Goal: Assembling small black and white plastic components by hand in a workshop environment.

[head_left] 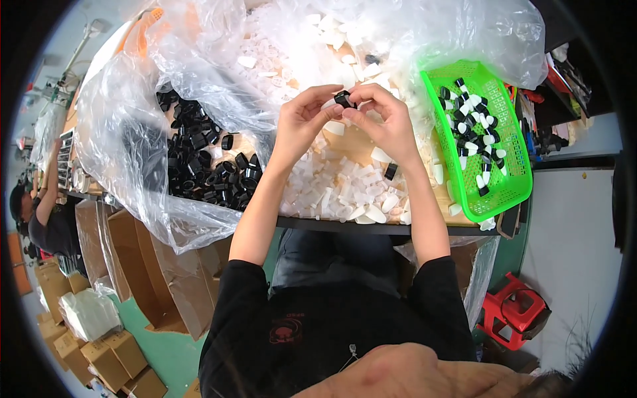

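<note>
My left hand point(302, 119) and my right hand point(385, 119) meet above the table, fingertips pinching a small black cap point(344, 99) together. A white piece shows just under the cap between the fingers. Below the hands lies a heap of small white plastic pieces point(345, 189) on the table. A pile of black caps point(206, 162) sits to the left inside a clear plastic bag point(126, 152). One loose black cap point(391, 171) lies by my right wrist.
A green plastic basket point(511, 192) at the right holds several joined black-and-white pieces. A large clear bag of white pieces point(298, 40) fills the back. Cardboard boxes point(126, 265) stand at the lower left, a red stool point(514, 312) at the lower right. Another person point(40, 212) works at far left.
</note>
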